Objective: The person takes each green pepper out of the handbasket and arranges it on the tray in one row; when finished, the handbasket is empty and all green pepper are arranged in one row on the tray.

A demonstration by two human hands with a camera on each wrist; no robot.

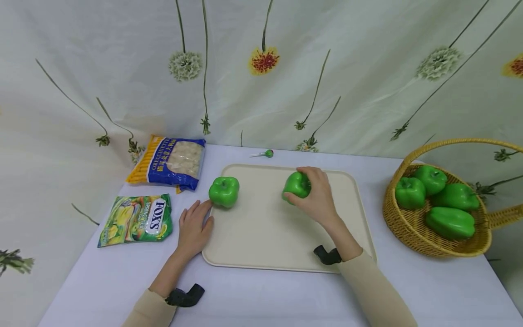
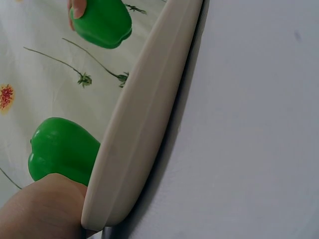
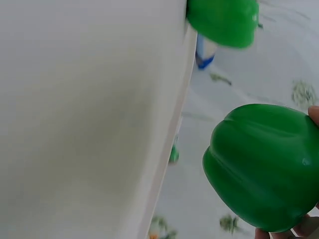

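Observation:
A green bell pepper [image 1: 297, 186] is between the thumb and fingers of my right hand [image 1: 316, 195], which grips it above the beige tray [image 1: 261, 240]. In the right wrist view this pepper [image 3: 264, 167] shows large, apart from the tray surface. Another green bell pepper [image 1: 224, 191] sits at the tray's upper left corner. My left hand [image 1: 195, 229] rests by the tray's left edge with fingers extended, the fingertips close to that pepper; whether they touch it I cannot tell. Part of the left hand [image 2: 45, 206] hides the lower side of the pepper [image 2: 65, 149] in the left wrist view.
On the right stands a wicker basket [image 1: 392, 218] with several green peppers [image 1: 449, 222]. To the left lie a blue and yellow pasta bag [image 1: 167, 161] and a green FOX'S candy bag [image 1: 136, 220]. A lollipop [image 1: 267, 153] lies behind the tray, near the floral cloth backdrop [image 1: 261, 100].

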